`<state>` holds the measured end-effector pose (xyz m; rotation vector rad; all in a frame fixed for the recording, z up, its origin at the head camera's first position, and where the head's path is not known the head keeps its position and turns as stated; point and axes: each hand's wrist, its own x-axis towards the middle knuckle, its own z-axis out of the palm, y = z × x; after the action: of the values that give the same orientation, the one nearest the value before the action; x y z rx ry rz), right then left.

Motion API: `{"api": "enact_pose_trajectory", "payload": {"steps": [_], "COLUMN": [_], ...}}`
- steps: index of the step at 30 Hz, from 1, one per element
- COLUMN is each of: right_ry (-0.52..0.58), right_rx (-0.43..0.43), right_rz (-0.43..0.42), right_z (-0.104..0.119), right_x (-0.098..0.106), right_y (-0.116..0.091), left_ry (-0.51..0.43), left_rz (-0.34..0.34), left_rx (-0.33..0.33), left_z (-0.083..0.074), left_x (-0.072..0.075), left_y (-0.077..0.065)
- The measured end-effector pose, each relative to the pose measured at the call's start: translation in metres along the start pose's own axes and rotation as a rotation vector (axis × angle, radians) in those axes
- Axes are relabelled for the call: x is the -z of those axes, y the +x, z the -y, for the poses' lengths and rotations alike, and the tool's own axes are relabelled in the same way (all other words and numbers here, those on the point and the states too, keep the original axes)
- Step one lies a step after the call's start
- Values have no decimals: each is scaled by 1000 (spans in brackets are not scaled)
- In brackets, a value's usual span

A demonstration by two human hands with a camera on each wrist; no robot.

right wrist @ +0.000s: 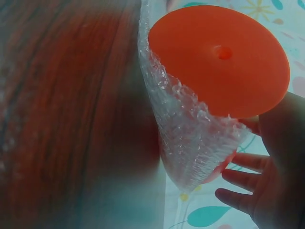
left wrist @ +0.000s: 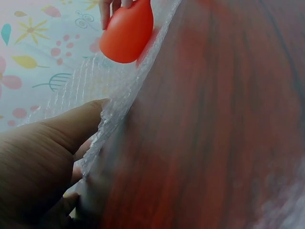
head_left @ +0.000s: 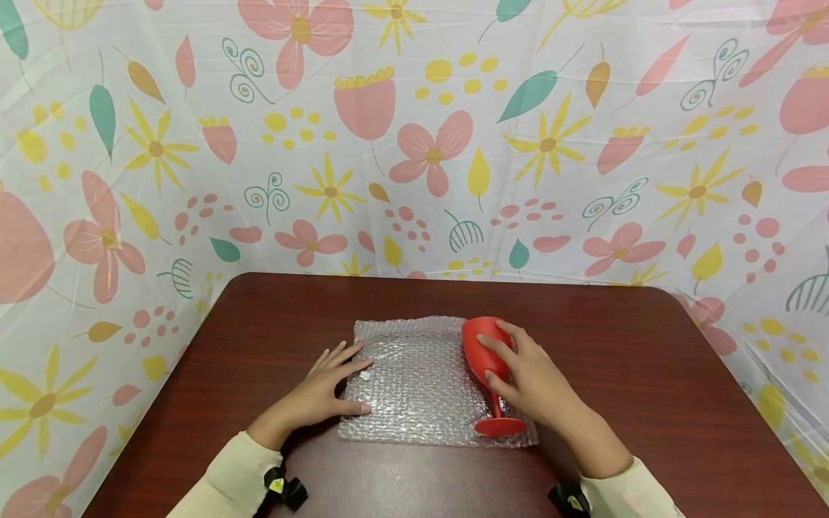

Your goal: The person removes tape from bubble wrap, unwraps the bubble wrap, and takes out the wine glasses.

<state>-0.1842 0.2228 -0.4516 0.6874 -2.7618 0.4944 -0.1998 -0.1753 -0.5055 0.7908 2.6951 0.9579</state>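
Note:
A red plastic goblet [head_left: 482,352] lies on its side near the right edge of a clear bubble wrap sheet [head_left: 414,381], its round foot toward me. My right hand [head_left: 537,378] holds its bowl, with fingers and thumb bent over it. In the right wrist view the goblet's foot [right wrist: 214,62] fills the upper part, and a corner of the bubble wrap [right wrist: 190,138] hides some of the bowl. My left hand [head_left: 317,388] rests at the sheet's left edge, fingers spread and thumb on the wrap. The left wrist view shows that thumb [left wrist: 71,124] touching the edge.
The sheet lies on a dark reddish-brown wooden table [head_left: 298,302] with rounded far corners. A white cloth [head_left: 414,216] printed with flowers and leaves hangs behind the table and along its sides. Black straps [head_left: 285,489] are on both wrists.

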Motion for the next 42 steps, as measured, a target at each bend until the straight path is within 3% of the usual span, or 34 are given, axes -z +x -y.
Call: {"api": "enact_pose_trajectory", "payload": {"steps": [13,32,42], "right_ry": [-4,-3,41], "right_rx": [55,-77,-92], "right_rz": [-67,33,42], "right_z": [-4,-12,-17], "right_x": [-5,5,5], "right_y": [-3,-16,-23], "left_ry": [5,-1,-5], "left_rz": [-4,-1,2], "left_rx": [-4,-6,0], "left_z": [1,-4,-4], "left_x": [0,2,3], "left_y": [0,0,0]}}
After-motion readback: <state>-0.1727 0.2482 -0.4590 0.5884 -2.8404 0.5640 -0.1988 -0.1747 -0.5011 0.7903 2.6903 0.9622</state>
